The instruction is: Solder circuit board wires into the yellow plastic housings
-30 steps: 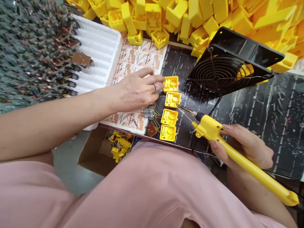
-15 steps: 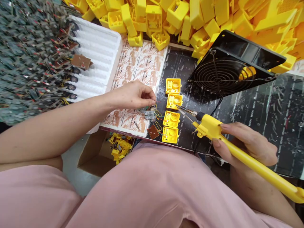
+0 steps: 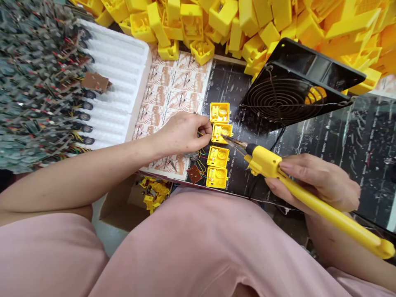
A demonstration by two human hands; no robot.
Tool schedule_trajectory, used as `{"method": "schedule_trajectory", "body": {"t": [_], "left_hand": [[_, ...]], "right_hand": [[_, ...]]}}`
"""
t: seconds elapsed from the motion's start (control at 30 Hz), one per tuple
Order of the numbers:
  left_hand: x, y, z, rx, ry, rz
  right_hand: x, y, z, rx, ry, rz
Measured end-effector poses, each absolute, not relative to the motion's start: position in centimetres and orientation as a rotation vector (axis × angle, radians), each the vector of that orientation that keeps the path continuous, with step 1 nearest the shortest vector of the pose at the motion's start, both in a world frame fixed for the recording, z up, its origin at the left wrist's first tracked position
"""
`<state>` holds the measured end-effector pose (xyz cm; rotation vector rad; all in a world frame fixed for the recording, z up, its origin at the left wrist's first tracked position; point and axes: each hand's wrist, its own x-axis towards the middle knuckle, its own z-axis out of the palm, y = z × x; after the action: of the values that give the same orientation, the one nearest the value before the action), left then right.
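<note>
Four small yellow cases stand in a column on the black mat: the top one (image 3: 220,112), the second (image 3: 222,132), the third (image 3: 218,156) and the bottom one (image 3: 216,177). My left hand (image 3: 190,133) is pinched at the left edge of the second case; what its fingertips hold is too small to name. Wrapped in my right hand (image 3: 315,179) is a yellow soldering iron (image 3: 267,162), its tip over the second case. Thin wires run from the lower cases to a brown circuit board (image 3: 194,174) and a grey part mostly hidden under my left hand.
A black fan (image 3: 287,93) stands to the right of the cases. Many yellow housings (image 3: 198,24) are piled along the back. At the left, a white foam tray (image 3: 114,74) adjoins heaped wired assemblies (image 3: 37,90). A cardboard box (image 3: 120,206) sits below the table edge.
My left hand has moved right, up to the second case, and now covers most of the grey part. The iron's tip has shifted further over that case. The view has shifted slightly.
</note>
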<state>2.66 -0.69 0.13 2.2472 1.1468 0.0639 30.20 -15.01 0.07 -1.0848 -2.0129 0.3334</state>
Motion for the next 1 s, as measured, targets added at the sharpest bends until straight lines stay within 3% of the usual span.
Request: {"method": "schedule_trajectory", "body": {"t": [0.5, 1.0], "left_hand": [[3.4, -0.6, -0.2, 2.335, 1.186, -0.007], [3.5, -0.7, -0.5, 2.384, 1.168, -0.008]], "right_hand": [[29.9, -12.1, 1.8, -0.847, -2.275, 0.258], [30.1, -13.2, 2.3, -1.083, -2.114, 0.328]]}}
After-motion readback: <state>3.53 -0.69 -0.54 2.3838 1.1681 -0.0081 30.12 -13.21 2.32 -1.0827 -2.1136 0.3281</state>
